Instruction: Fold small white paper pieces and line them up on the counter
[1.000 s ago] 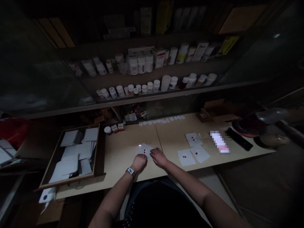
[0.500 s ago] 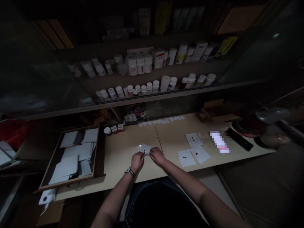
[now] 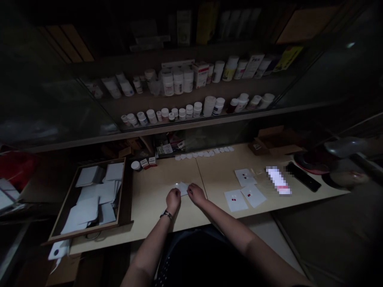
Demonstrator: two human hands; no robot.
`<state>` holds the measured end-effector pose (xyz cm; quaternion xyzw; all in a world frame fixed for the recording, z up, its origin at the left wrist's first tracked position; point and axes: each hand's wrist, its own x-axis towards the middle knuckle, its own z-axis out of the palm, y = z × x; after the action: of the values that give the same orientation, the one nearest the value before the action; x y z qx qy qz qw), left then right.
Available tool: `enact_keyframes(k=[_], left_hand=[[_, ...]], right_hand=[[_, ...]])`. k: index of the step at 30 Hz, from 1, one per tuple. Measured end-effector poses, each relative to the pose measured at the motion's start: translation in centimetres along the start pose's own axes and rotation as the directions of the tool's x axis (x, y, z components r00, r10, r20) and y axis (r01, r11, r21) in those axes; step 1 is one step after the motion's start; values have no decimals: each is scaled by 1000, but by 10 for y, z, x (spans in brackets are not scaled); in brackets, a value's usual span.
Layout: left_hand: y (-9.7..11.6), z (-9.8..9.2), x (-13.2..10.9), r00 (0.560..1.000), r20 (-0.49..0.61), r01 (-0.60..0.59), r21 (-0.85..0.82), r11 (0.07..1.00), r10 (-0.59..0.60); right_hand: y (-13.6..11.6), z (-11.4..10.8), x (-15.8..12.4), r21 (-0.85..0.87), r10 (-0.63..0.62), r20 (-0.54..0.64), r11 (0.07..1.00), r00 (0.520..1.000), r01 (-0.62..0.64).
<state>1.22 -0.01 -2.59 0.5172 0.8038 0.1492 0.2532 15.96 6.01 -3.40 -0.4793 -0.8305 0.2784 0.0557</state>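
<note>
Between my hands is a small white paper sheet point(image 3: 183, 188), pinched at its two sides just over the table. My left hand point(image 3: 173, 201), with a dark band on the wrist, is closed on its left edge. On the right edge, my right hand point(image 3: 196, 194) is closed too. The red pills that lay on this sheet are out of sight. To the right lie three more white sheets: a near one point(image 3: 235, 200), a middle one point(image 3: 254, 195) and a far one point(image 3: 244, 176), each bearing small red and white pills.
A row of small folded white packets point(image 3: 205, 154) runs along the table's back. At left stands a wooden drawer point(image 3: 121, 195) of paper stacks. A dark phone point(image 3: 303, 176) and an open cardboard box point(image 3: 277, 139) are at right. Bottles point(image 3: 197, 109) line the shelf.
The red pills visible on the held sheet earlier are now hidden, and the paper looks folded over. Both hands have shifted only slightly. The whole view has moved a little.
</note>
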Motion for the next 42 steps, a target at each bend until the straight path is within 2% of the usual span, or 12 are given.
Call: enact_keyframes(k=[10,16,19,23,25,29,35,38,40,42], left_hand=[[8,-1,2,999,-18,27,20,999,-27],[6,-1,-8,984,-89,-149,62,987,154],[0,0,-17,957,-35,-276,181,944,286],[-7,9,-32,903,96,-427,314,848,420],[-9,17,-38,898,128,-439,343,830,422],[-8,28,-47,919,152,-395,364,844,365],[4,24,-44,932,154,-362,374,854,328],[11,21,-39,938,134,-348,387,854,321],[13,21,-38,940,131,-341,398,852,316],[12,24,-37,938,138,-345,414,842,317]], right_hand=[[-6,1,8,-97,54,19,994,998,-52],[-3,3,10,-102,48,18,994,999,-46],[-4,2,10,-93,41,25,995,999,-39],[-4,1,12,-83,63,40,995,997,-59],[-3,3,12,-80,70,41,995,997,-67],[-2,5,12,-64,59,28,996,998,-58],[-7,1,8,-87,70,27,994,997,-68],[-8,1,0,-144,15,36,990,999,-9],[-6,4,-8,-167,-99,51,980,994,106],[-1,6,-17,-162,-238,78,955,968,248]])
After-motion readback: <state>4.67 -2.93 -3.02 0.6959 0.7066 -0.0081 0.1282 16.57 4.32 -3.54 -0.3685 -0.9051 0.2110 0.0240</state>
